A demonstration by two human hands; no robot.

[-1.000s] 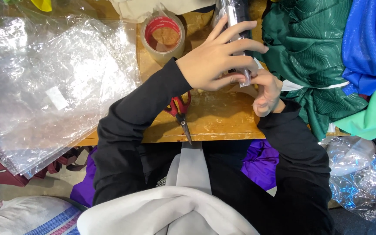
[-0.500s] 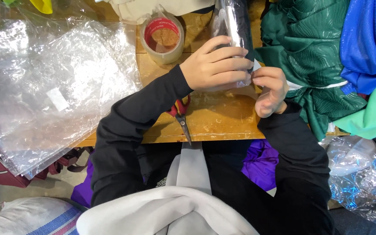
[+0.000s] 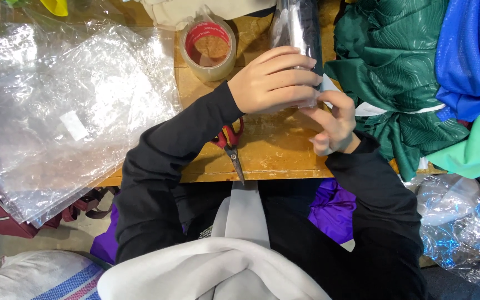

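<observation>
My left hand (image 3: 270, 83) wraps closed around a dark garment rolled in a clear plastic bag (image 3: 298, 28); my right hand (image 3: 334, 122) pinches its lower edge, above red-handled scissors (image 3: 230, 145).

A garment packing workshop: a worn wooden bench (image 3: 284, 155) carries a stack of clear plastic bags (image 3: 68, 111) at its left edge, a tape roll (image 3: 209, 47), scissors (image 3: 230, 147), and heaped coloured garments (image 3: 406, 72) along its right edge.

Left hand (image 3: 273, 83) pressed flat over clear-wrapped dark bundle (image 3: 298, 28); right hand (image 3: 334, 125) pinching its lower edge. Tape roll (image 3: 209, 47), red scissors (image 3: 230, 145) nearby on wooden table (image 3: 284, 155).
</observation>
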